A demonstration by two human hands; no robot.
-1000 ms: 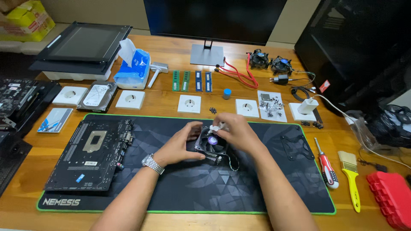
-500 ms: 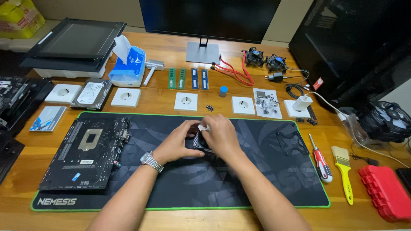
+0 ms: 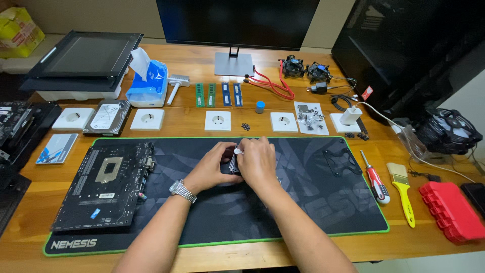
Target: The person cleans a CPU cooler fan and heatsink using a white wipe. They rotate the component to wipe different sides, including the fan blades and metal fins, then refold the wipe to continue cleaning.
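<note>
Both hands grip a CPU cooler (image 3: 232, 165) over the desk mat (image 3: 303, 202): left hand (image 3: 212, 169) cradles it, right hand (image 3: 256, 163) pinches a white wipe (image 3: 237, 150). Risk: cooler slips, fins bend.

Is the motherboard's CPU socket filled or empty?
Empty: the motherboard lies flat on the mat, its socket bare metal with nothing mounted over it.

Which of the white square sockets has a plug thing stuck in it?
The rightmost wall socket, beside the screw sheet: a white charger with a cable sits in it. The other five sockets lie bare.
</note>
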